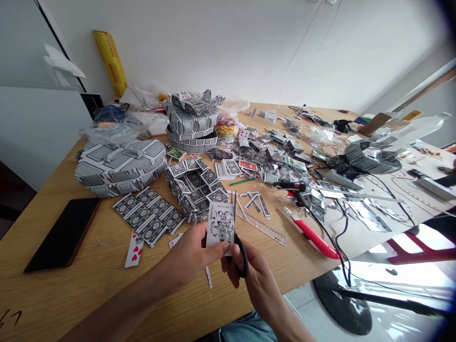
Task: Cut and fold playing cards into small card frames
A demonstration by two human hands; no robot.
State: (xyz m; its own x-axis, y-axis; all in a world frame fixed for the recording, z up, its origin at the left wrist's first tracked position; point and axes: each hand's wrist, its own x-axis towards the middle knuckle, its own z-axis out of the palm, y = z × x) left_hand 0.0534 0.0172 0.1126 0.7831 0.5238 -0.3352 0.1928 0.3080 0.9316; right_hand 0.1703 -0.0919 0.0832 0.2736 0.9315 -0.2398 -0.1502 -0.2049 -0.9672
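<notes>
Between the thumb and fingers of my left hand (194, 254) is a joker playing card (220, 221), held upright with its face toward me. My right hand (251, 268) grips black-handled scissors (242, 259). Their blades point away from me and lie along the card's right edge; I cannot tell whether they are cutting into it. Just beyond my hands stands an open box made of playing cards (195, 187). A flat panel of joined cards (149, 216) lies to the left, with a hearts card (134, 249) partly under it.
A black phone (64, 232) and a lidded card-covered box (121, 166) are at left. Behind stand stacked card boxes (192, 121). Card piles (278, 154), a glue gun (294, 187), a clear ruler (265, 228), cut strips (256, 204) and a red-handled cutter (313, 235) lie to the right.
</notes>
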